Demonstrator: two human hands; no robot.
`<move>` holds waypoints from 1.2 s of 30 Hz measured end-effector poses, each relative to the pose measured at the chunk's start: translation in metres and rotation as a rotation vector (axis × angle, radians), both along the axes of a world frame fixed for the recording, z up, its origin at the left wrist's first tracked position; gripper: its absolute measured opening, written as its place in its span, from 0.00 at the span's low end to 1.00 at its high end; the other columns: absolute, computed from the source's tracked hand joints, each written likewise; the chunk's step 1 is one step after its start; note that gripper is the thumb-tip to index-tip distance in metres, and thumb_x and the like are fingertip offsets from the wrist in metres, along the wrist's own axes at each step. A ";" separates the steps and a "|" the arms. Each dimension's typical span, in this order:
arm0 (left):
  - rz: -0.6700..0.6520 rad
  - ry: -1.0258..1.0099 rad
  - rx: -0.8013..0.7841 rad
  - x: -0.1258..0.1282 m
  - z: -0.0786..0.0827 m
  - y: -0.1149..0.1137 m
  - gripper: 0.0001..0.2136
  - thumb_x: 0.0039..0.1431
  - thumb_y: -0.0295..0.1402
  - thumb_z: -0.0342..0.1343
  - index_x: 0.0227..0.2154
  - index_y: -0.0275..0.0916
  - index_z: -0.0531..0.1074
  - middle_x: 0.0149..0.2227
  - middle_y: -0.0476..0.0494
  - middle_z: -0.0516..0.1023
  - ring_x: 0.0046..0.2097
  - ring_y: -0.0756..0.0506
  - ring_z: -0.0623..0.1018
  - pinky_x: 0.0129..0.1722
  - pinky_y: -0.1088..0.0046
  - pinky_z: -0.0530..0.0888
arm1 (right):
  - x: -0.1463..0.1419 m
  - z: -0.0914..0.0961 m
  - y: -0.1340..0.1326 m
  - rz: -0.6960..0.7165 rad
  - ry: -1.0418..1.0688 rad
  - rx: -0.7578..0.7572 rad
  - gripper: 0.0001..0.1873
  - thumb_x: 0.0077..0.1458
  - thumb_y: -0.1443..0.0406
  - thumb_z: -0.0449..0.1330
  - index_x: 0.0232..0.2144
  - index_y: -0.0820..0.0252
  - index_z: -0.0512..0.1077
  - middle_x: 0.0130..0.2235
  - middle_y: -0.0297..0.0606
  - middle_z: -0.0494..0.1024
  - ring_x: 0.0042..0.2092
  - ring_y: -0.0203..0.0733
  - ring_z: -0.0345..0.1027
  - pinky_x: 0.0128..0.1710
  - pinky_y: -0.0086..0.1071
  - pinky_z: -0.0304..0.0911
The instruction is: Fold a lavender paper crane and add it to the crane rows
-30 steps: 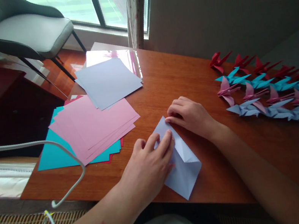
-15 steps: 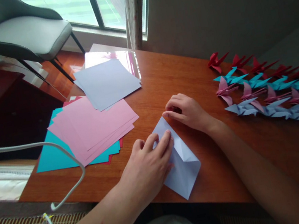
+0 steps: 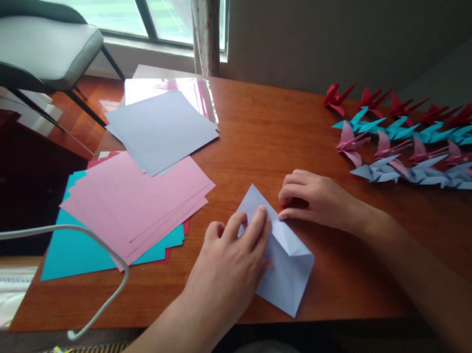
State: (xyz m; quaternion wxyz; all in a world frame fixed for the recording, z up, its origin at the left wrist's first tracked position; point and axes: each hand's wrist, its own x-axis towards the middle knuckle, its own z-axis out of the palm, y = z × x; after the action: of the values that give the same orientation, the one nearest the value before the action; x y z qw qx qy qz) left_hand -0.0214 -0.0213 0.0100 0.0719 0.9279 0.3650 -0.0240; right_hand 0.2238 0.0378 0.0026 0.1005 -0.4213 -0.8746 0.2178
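Note:
A pale lavender sheet of origami paper (image 3: 289, 286), folded into a kite-like diamond with raised flaps, lies on the table in front of me. My left hand (image 3: 237, 261) rests on its left half, fingers stretched out and pressing it down; part of the sheet is hidden beneath. Beside the sheet's upper right edge is my right hand (image 3: 315, 199). Its thumb tip is at that edge, and a gap shows between the thumb and the curled fingers. Nothing is visibly held in the right hand.
Pink sheets (image 3: 144, 199) overlap turquoise sheets (image 3: 74, 241) on the left, with lavender sheets (image 3: 168, 127) behind. Rows of folded paper cranes in red (image 3: 336, 99), turquoise (image 3: 401, 129), pink (image 3: 348, 141) and lavender (image 3: 422, 173) line the right. A white cable (image 3: 107, 248) crosses the left edge.
My right hand has moved from the paper's top corner down along its right edge, toward me. My left hand stays pressed on the paper. The view has shifted slightly.

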 end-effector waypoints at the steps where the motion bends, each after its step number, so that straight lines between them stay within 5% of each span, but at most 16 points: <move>1: 0.003 -0.002 0.002 0.000 0.000 0.000 0.23 0.70 0.40 0.46 0.65 0.41 0.62 0.69 0.43 0.58 0.57 0.37 0.66 0.43 0.58 0.68 | 0.000 0.000 0.001 0.010 -0.004 -0.001 0.11 0.59 0.56 0.64 0.32 0.56 0.71 0.35 0.36 0.75 0.39 0.41 0.65 0.38 0.34 0.62; 20: 0.038 0.006 -0.024 0.001 0.001 -0.003 0.24 0.70 0.41 0.46 0.65 0.41 0.61 0.70 0.46 0.58 0.59 0.37 0.66 0.46 0.58 0.67 | -0.048 -0.005 0.065 -0.130 -0.083 0.117 0.11 0.60 0.58 0.64 0.30 0.56 0.71 0.35 0.35 0.77 0.39 0.41 0.66 0.32 0.32 0.54; 24: 0.072 -0.060 -0.031 -0.001 0.002 -0.006 0.23 0.70 0.39 0.46 0.65 0.41 0.60 0.71 0.46 0.56 0.60 0.37 0.66 0.49 0.57 0.67 | -0.038 -0.007 0.048 -0.189 0.121 0.059 0.08 0.63 0.60 0.60 0.33 0.58 0.73 0.35 0.36 0.78 0.40 0.42 0.69 0.40 0.33 0.61; 30: 0.194 -0.261 0.013 -0.022 0.000 -0.016 0.23 0.69 0.35 0.47 0.65 0.38 0.58 0.66 0.40 0.65 0.61 0.40 0.68 0.56 0.60 0.66 | -0.004 0.016 -0.016 -0.411 0.425 -0.218 0.22 0.66 0.49 0.50 0.51 0.55 0.72 0.45 0.41 0.81 0.45 0.46 0.76 0.44 0.37 0.69; 33: 0.383 -0.292 0.071 -0.031 -0.002 -0.019 0.24 0.67 0.37 0.50 0.64 0.36 0.59 0.62 0.34 0.69 0.60 0.37 0.69 0.56 0.57 0.68 | -0.006 0.029 -0.052 -0.434 0.404 -0.160 0.23 0.66 0.50 0.51 0.55 0.53 0.69 0.50 0.43 0.79 0.49 0.49 0.75 0.47 0.41 0.71; 36: 0.499 -0.258 0.085 -0.029 -0.003 -0.020 0.26 0.66 0.41 0.51 0.63 0.36 0.59 0.57 0.32 0.71 0.56 0.35 0.72 0.54 0.55 0.70 | -0.023 0.030 -0.074 -0.436 0.238 0.068 0.19 0.62 0.56 0.60 0.54 0.54 0.69 0.52 0.44 0.78 0.53 0.52 0.72 0.52 0.44 0.68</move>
State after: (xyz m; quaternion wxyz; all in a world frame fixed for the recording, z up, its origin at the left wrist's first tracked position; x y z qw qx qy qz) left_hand -0.0508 -0.0413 0.0067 0.0827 0.8071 0.5705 0.1277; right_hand 0.2004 -0.0367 0.0323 0.2616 -0.5678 -0.7519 0.2094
